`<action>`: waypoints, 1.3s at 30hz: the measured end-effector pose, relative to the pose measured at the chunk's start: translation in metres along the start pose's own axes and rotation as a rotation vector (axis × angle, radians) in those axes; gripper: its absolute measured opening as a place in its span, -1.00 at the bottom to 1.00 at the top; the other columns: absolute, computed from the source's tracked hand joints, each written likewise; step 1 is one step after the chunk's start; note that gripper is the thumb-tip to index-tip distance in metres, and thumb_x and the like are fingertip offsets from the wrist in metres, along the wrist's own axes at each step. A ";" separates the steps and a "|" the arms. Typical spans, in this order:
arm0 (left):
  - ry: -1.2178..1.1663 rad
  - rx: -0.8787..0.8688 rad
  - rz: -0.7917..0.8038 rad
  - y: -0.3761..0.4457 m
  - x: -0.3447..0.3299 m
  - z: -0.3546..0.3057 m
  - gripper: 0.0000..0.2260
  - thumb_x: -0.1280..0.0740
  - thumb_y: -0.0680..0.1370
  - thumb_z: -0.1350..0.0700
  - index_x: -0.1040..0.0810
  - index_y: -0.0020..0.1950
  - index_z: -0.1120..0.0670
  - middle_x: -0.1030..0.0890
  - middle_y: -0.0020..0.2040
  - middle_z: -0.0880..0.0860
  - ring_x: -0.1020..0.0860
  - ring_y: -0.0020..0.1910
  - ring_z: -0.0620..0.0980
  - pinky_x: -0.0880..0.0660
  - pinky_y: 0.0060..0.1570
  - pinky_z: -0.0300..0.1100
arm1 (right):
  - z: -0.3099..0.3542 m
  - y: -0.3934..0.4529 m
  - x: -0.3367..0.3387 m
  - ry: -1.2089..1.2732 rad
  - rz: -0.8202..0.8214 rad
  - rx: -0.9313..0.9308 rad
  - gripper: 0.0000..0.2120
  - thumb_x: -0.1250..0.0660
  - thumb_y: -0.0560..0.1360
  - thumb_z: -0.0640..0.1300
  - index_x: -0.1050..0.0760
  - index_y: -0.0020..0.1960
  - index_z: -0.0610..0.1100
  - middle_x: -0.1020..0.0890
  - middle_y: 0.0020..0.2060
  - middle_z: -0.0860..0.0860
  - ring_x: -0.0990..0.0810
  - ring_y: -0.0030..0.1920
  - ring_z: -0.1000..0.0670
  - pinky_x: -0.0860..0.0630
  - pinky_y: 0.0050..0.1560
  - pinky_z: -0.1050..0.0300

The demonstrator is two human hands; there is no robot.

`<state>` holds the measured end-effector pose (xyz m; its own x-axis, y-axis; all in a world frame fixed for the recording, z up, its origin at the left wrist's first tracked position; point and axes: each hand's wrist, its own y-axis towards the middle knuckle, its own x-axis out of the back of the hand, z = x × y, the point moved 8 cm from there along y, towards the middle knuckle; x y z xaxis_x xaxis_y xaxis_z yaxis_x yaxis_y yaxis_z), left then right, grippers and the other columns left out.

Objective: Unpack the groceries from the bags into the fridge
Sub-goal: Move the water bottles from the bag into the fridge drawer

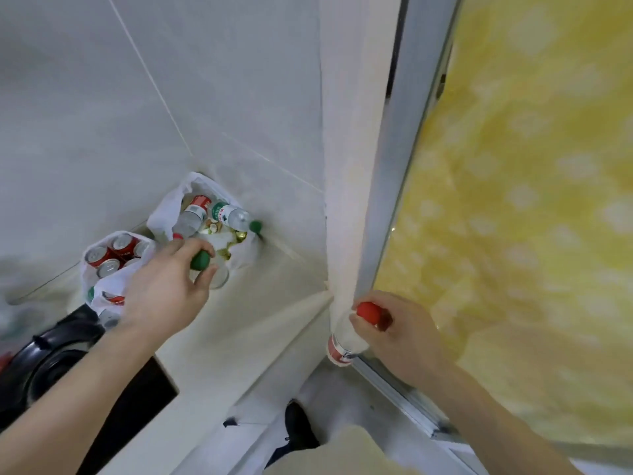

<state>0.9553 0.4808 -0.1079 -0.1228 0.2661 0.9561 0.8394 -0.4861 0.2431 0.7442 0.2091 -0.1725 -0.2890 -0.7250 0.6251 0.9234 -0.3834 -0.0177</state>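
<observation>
Two white plastic bags sit on a pale counter in the corner. The far bag (164, 214) holds clear water bottles (229, 216) with green caps and a red can. The near bag (102, 286) holds several red cans (113, 252). My left hand (164, 286) reaches over the bags and grips a green-capped bottle (200, 260) by its top. My right hand (397, 327) holds a red-capped clear bottle (342, 344) by the neck, low beside a white pillar. No fridge is in view.
A black gas hob (51, 365) lies at the lower left of the counter. A white pillar (352, 166) and a metal door frame (404, 166) stand on the right, with yellow patterned glass (513, 200) behind. My shoe (299, 426) shows on the floor.
</observation>
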 end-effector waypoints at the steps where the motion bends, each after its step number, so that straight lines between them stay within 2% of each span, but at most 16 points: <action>1: -0.031 -0.023 0.018 -0.006 0.009 -0.021 -0.87 -0.37 0.58 -0.10 -0.49 0.08 -0.15 -0.53 -0.12 -0.10 -0.53 -0.16 0.10 -0.50 -0.25 -0.02 | -0.006 -0.011 0.011 0.006 -0.018 -0.018 -0.95 -0.42 0.51 0.14 -0.57 -0.07 0.22 -0.64 -0.15 0.26 -0.60 -0.12 0.16 -0.50 -0.16 0.27; 4: -0.159 -0.086 0.107 -0.023 0.018 -0.088 -0.86 -0.42 0.54 -0.12 -0.51 -0.04 -0.13 -0.49 -0.37 -0.13 -0.48 -0.37 -0.08 -0.44 -0.33 -0.11 | -0.024 -0.043 0.039 0.017 -0.043 -0.099 -0.93 -0.43 0.49 0.12 -0.60 -0.08 0.15 -0.67 -0.17 0.23 -0.62 -0.14 0.14 -0.58 -0.11 0.14; 6: -0.218 -0.150 0.232 -0.037 0.006 -0.134 -0.83 -0.44 0.52 -0.14 -0.48 -0.10 -0.15 -0.49 -0.42 -0.08 -0.48 -0.40 -0.14 -0.42 -0.38 -0.15 | -0.039 -0.066 0.055 0.004 -0.050 -0.161 -0.92 -0.45 0.49 0.11 -0.62 -0.08 0.13 -0.68 -0.18 0.22 -0.62 -0.14 0.14 -0.60 -0.11 0.11; 10: -0.276 -0.352 0.485 -0.071 -0.028 -0.225 -0.82 -0.40 0.53 -0.22 -0.45 -0.09 -0.21 -0.53 -0.34 -0.09 -0.50 -0.33 -0.12 -0.38 -0.39 -0.22 | -0.070 -0.117 0.091 0.009 -0.138 -0.323 -0.92 -0.47 0.45 0.07 -0.62 -0.09 0.11 -0.67 -0.22 0.16 -0.61 -0.20 0.10 -0.60 -0.17 0.07; 14: -0.378 -0.566 0.630 -0.089 -0.046 -0.309 -0.81 -0.38 0.53 -0.24 -0.41 -0.04 -0.24 -0.55 -0.20 -0.21 -0.52 -0.22 -0.17 -0.40 -0.35 -0.26 | -0.089 -0.170 0.130 0.031 -0.321 -0.486 -0.94 -0.48 0.40 0.00 -0.62 -0.15 0.07 -0.62 -0.34 0.04 -0.55 -0.31 0.04 -0.54 -0.22 0.01; 18: -0.495 -0.811 0.741 -0.108 -0.053 -0.393 -0.80 -0.43 0.50 -0.19 -0.46 -0.06 -0.17 -0.54 -0.26 -0.16 -0.49 -0.32 -0.08 -0.37 -0.37 -0.18 | -0.094 -0.231 0.161 0.080 -0.533 -0.648 -0.93 -0.44 0.33 -0.02 -0.57 -0.22 0.05 -0.61 -0.36 0.02 -0.50 -0.35 0.03 -0.53 -0.25 0.01; 22: -0.587 -1.042 0.802 -0.136 -0.044 -0.465 -0.80 -0.48 0.44 -0.11 -0.50 -0.05 -0.16 -0.47 -0.36 -0.10 -0.42 -0.39 -0.05 -0.34 -0.40 -0.15 | -0.085 -0.299 0.185 0.094 -0.770 -0.824 -0.86 -0.43 0.30 -0.02 -0.59 -0.17 -0.02 -0.62 -0.35 0.02 -0.45 -0.39 0.10 -0.53 -0.27 0.04; 27: -0.728 -1.288 0.900 -0.188 -0.023 -0.536 -0.83 -0.51 0.43 -0.01 -0.54 -0.10 -0.10 -0.45 -0.42 -0.16 -0.37 -0.43 -0.08 -0.27 -0.44 -0.25 | -0.064 -0.383 0.199 0.038 -1.034 -1.003 -0.87 -0.41 0.30 0.04 -0.59 -0.17 0.03 -0.66 -0.31 0.09 -0.59 -0.28 0.05 -0.61 -0.17 0.03; 30: -0.793 -1.393 0.950 -0.227 -0.007 -0.570 -0.84 -0.52 0.43 0.02 -0.55 -0.13 -0.06 -0.43 -0.45 -0.16 -0.38 -0.44 -0.10 -0.31 -0.42 -0.25 | -0.048 -0.436 0.202 0.009 -1.163 -1.087 -0.86 -0.41 0.31 0.06 -0.61 -0.16 0.05 -0.67 -0.27 0.10 -0.62 -0.22 0.04 -0.63 -0.12 0.00; 34: -0.878 -1.501 1.033 -0.285 0.011 -0.613 -0.84 -0.54 0.43 0.06 -0.57 -0.14 -0.03 -0.40 -0.44 -0.10 -0.33 -0.42 -0.10 -0.27 -0.40 -0.25 | -0.024 -0.506 0.199 -0.029 -1.334 -1.183 -0.90 -0.45 0.37 0.00 -0.63 -0.16 0.00 -0.66 -0.29 0.07 -0.58 -0.25 0.02 -0.60 -0.15 0.01; 39: -0.960 -1.595 1.131 -0.363 0.040 -0.653 -0.86 -0.55 0.42 0.11 -0.60 -0.14 0.01 -0.51 -0.35 0.02 -0.34 -0.40 -0.11 -0.29 -0.38 -0.23 | -0.003 -0.587 0.199 -0.047 -1.475 -1.254 -0.95 -0.45 0.40 -0.03 -0.63 -0.17 0.01 -0.67 -0.29 0.05 -0.61 -0.23 -0.02 -0.62 -0.14 -0.01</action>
<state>0.3004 0.1246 -0.0508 0.6256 -0.5775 0.5245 -0.7414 -0.6493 0.1695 0.1444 0.2883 -0.0400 -0.5235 0.5075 0.6844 -0.6878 -0.7258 0.0120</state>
